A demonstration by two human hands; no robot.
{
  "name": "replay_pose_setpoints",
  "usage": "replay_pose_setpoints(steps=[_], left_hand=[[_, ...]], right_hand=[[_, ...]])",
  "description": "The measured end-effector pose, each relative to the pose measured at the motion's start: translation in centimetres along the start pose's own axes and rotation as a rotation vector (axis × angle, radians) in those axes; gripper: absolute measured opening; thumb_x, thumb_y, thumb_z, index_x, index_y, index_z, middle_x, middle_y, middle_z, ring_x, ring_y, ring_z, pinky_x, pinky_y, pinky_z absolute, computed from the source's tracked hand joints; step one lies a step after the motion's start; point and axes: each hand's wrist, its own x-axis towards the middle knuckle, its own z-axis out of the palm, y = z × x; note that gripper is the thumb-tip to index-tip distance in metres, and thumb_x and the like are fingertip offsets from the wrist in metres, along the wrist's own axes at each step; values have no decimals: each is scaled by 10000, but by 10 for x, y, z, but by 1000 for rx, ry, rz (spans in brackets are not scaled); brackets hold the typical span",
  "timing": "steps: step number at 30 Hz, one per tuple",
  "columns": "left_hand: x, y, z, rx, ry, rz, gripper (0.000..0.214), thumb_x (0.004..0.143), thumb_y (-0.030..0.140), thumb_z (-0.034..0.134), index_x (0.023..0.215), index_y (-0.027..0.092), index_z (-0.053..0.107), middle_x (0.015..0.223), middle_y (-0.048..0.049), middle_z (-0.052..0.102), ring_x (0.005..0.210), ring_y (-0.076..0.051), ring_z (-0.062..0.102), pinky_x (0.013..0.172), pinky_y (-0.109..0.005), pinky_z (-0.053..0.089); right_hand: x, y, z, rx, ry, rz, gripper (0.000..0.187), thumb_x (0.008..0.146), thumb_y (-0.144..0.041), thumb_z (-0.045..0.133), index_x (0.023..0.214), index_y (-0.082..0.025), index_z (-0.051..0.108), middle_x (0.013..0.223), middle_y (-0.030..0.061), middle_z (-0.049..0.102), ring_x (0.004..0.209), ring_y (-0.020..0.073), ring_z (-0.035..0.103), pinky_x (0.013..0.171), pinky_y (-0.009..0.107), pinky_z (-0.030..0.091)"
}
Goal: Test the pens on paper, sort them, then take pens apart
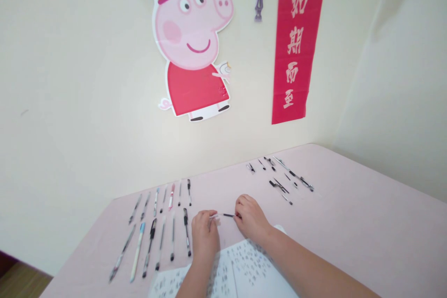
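Between my two hands is a thin pen refill (228, 215) with a dark ink section and a clear section, lying almost level just above the table. My left hand (205, 233) pinches its clear end; whether a clear barrel is also in those fingers is too blurred to tell. Closed around the dark end is my right hand (252, 218), whose fingers hide the tip. Below both wrists lies an open notebook (251, 265) covered in handwriting.
Two rows of pens and refills, among them a black-capped pen (186, 230) and a pale yellow pen (137, 253), lie left on the pink table (349, 223). Several loose pen parts (279, 186) are scattered at the back right. Behind rises a wall with a pig cutout (199, 86) and red banner (289, 111).
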Motion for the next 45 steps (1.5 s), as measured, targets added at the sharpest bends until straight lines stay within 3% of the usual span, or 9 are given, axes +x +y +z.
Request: replay_pose_setpoints(steps=[4, 10, 15, 20, 25, 29, 34, 45], left_hand=[[-1, 1, 0, -2, -26, 15, 221, 719, 112, 449, 825, 185, 629, 844, -56, 622, 856, -221, 545, 804, -383, 403], [-1, 3, 0, -26, -55, 50, 226, 731, 119, 449, 828, 193, 640, 830, -55, 620, 850, -227, 545, 792, -392, 410], [-3, 7, 1, -66, -97, 90, 253, 738, 121, 438, 842, 187, 659, 832, -67, 618, 843, -222, 540, 792, -398, 420], [-5, 11, 4, -145, -164, 128, 277, 743, 133, 433, 905, 187, 652, 873, -73, 606, 879, -214, 543, 807, -394, 440], [-5, 6, 9, -203, -14, 53, 375, 729, 159, 470, 1092, 180, 558, 1071, -98, 533, 1035, -223, 506, 887, -429, 423], [-3, 1, 12, -351, -10, -50, 419, 725, 249, 548, 1136, 182, 499, 1079, -103, 535, 954, -210, 544, 783, -385, 475], [-2, 1, 13, -551, -59, -188, 377, 757, 324, 554, 1101, 175, 515, 875, -54, 599, 752, -157, 578, 722, -330, 476], [-1, 5, 8, -534, -26, -203, 355, 744, 357, 574, 1048, 173, 560, 853, -57, 622, 777, -169, 585, 727, -317, 464]], right_hand=[[0, 0, 0, 42, 70, -19, 59, 730, -126, 591, 687, -166, 586, 839, 59, 550, 894, 202, 468, 810, 331, 373], [-2, -10, -1, 249, 108, -19, 164, 826, -98, 427, 900, -168, 557, 897, 65, 564, 813, 168, 512, 748, 307, 414], [-3, -22, 15, 677, -31, 239, 42, 811, -208, 489, 796, -180, 517, 665, -9, 554, 616, 124, 532, 588, 257, 422], [0, -21, 29, 1071, -221, 467, 215, 784, -396, 516, 781, -190, 456, 505, -78, 487, 363, 81, 449, 369, 200, 328], [4, -14, 28, 1277, -214, 571, 284, 732, -428, 582, 766, -169, 470, 562, -42, 560, 382, 82, 502, 393, 212, 382], [3, -12, 26, 1494, -169, 632, 264, 702, -369, 643, 746, -158, 491, 621, -17, 590, 488, 84, 560, 480, 215, 437], [3, -12, 21, 1589, -209, 659, 233, 699, -327, 658, 738, -151, 511, 615, -10, 590, 495, 79, 554, 492, 207, 420], [3, -10, 19, 1613, -259, 666, 178, 725, -272, 631, 788, -128, 547, 622, 2, 604, 491, 73, 554, 467, 184, 391]])
